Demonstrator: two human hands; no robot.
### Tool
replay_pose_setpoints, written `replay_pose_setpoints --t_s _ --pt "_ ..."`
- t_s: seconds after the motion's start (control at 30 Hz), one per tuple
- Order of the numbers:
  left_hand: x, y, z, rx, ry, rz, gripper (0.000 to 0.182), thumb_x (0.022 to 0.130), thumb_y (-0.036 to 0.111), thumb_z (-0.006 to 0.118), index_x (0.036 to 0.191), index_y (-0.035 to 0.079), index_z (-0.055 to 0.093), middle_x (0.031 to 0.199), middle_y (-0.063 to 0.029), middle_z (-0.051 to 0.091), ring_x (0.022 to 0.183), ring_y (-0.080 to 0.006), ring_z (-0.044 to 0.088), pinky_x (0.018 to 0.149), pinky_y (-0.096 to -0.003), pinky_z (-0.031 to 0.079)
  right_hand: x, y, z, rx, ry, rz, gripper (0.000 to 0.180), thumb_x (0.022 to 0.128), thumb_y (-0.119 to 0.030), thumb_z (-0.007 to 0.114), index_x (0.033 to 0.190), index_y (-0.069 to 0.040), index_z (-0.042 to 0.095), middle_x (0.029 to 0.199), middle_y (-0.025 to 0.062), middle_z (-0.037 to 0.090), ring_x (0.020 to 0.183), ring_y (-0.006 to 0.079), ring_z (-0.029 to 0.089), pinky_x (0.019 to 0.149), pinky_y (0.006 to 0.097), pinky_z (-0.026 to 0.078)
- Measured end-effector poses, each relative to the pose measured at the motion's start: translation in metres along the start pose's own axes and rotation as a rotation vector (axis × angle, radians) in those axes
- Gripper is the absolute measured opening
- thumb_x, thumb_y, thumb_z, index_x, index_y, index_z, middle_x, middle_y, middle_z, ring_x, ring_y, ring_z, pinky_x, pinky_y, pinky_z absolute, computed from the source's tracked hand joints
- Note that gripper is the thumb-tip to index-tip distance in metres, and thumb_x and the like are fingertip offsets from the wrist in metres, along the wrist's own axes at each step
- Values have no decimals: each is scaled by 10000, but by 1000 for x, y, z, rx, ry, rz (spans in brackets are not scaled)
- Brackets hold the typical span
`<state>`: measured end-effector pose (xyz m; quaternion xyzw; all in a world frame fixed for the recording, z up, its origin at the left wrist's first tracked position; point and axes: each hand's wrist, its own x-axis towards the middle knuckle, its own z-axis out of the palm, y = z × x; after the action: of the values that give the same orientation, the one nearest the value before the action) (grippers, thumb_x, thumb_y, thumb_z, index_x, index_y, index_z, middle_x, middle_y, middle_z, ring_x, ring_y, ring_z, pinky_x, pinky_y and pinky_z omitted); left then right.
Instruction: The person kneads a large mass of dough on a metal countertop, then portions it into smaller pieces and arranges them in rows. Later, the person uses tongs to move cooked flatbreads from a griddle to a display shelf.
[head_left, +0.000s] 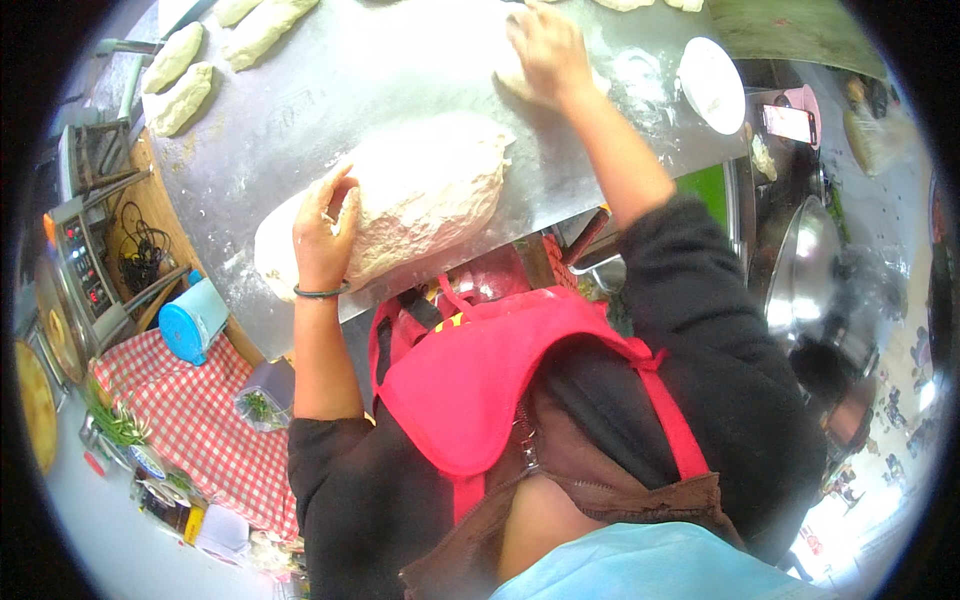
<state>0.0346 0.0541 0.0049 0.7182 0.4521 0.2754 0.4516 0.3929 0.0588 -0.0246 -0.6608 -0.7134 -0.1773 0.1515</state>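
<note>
A large mass of pale dough (431, 195) lies along the near side of a metal worktop (247, 150). My left hand (326, 217) rests on its left part, with the thumb and fingers curved and a gap between them; a dark band circles that wrist. Farther out, my right hand (551, 56) is over a smaller piece of dough (517, 82), its fingers bent downward. Glare and the hand itself hide what its fingertips touch or hold. Loose flour (637, 71) is smeared on the metal to the right of this hand.
Several long dough pieces (180, 97) lie at the far left. A white bowl (712, 86) stands at the right edge, near a phone (787, 124). On the left are a blue-lidded container (182, 332), a checked cloth (195, 420) and a device with lit displays (86, 262).
</note>
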Motion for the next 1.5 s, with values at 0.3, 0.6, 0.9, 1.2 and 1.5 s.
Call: replay_pose_setpoints --t_s 0.3,0.6,0.9,1.2,1.5 --pt "-8 3 -30 47 47 38 358 864 -24 577 1217 32 571 1069 -76 607 995 -164 598 880 -274 479 -160 -93 -119 264 -332 315 533 916 -346 490 1389 -117 403 1463 157 318 1364 394 237 1100 541 111" --pt "-17 -11 -33 1 113 -4 400 857 -57 564 1247 29 550 1106 -96 607 1021 -173 597 896 -294 486 48 50 -2 301 -336 493 397 927 -372 494 1163 -65 582 1166 186 583 1048 351 554 892 391 426" --pt "-24 -4 -67 178 267 76 402 811 -52 578 1196 62 582 1047 -114 613 946 -225 620 807 -316 500 -63 17 -39 109 -163 -59 636 681 -405 744 1200 -87 559 1201 136 572 1109 335 522 970 455 372" --pt "-54 -45 -97 26 464 6 372 822 -36 567 1180 62 587 1029 -105 614 937 -210 620 763 -287 510 10 22 -33 677 -337 667 256 762 -199 753 948 -44 669 856 96 658 759 155 601 697 286 475" --pt "-79 -67 -109 -92 582 8 338 826 -38 559 1155 34 597 1019 -112 623 911 -204 616 750 -281 512 179 -184 -73 574 120 -148 409 700 -186 795 1043 -34 631 933 143 638 828 281 627 743 348 511"
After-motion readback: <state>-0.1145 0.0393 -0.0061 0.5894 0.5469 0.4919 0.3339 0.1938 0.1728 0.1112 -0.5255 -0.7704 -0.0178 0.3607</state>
